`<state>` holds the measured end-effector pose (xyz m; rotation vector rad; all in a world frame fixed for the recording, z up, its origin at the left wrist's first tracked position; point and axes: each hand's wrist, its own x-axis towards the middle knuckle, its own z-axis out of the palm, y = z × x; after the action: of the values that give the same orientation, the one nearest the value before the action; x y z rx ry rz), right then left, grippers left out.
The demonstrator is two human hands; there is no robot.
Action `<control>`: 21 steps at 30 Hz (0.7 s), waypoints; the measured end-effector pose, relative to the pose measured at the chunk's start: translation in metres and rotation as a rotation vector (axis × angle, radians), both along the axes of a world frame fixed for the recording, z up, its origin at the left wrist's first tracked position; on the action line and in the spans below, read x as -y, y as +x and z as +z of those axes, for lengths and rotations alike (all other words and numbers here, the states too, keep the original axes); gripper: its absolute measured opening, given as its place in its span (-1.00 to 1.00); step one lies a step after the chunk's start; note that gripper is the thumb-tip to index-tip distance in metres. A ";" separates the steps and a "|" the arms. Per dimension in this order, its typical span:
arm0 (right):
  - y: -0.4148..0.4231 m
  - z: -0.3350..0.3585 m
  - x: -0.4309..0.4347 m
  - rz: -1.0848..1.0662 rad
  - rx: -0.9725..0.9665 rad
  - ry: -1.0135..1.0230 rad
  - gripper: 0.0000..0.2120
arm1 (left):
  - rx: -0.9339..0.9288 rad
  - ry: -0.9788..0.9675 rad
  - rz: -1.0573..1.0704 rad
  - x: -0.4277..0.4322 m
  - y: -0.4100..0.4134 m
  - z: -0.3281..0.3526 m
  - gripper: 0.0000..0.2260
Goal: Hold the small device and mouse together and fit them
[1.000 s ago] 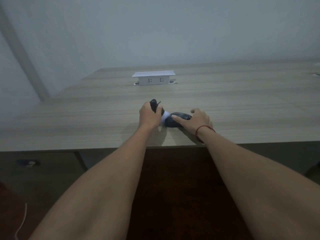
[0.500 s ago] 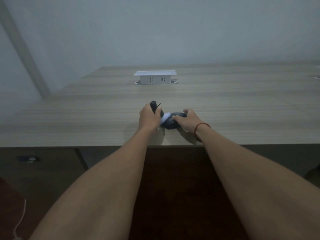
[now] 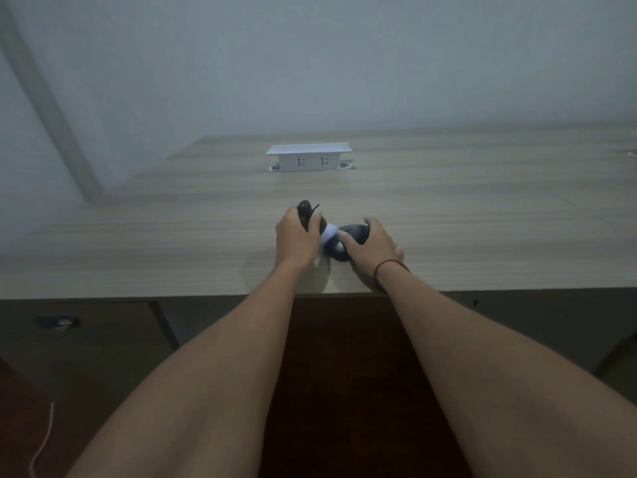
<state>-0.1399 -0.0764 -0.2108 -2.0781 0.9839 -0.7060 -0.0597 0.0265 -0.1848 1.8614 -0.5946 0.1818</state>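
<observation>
My left hand (image 3: 296, 241) grips a small dark object (image 3: 306, 213) with a thin black strand sticking out at its top. A white piece (image 3: 329, 234) shows between my two hands. My right hand (image 3: 370, 248) curls its thumb and fingers round a black computer mouse (image 3: 353, 232) lying on the wooden table (image 3: 482, 219). A red string circles my right wrist. What the white piece belongs to is hidden by my hands.
A white pop-up socket box (image 3: 308, 157) stands raised from the table farther back. The table's near edge runs just below my wrists. Dark cabinets sit under the table, and a white cable (image 3: 43, 443) hangs at the lower left.
My right hand went from lying flat over the mouse to curling round it, and the mouse now sits tilted closer to my left hand. My left hand kept its grip.
</observation>
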 end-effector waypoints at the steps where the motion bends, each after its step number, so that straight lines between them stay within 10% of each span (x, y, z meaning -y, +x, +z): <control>1: 0.001 0.002 -0.002 0.014 -0.022 0.006 -0.37 | -0.002 -0.014 -0.005 -0.002 0.000 0.002 -0.76; 21: -0.007 0.008 -0.006 0.154 -0.042 -0.063 -0.47 | -0.010 0.213 0.120 0.000 -0.008 0.011 -0.70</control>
<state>-0.1470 -0.0708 -0.2031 -2.2047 0.8232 -0.6232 -0.0679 0.0267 -0.1735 2.1051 -0.5113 0.1945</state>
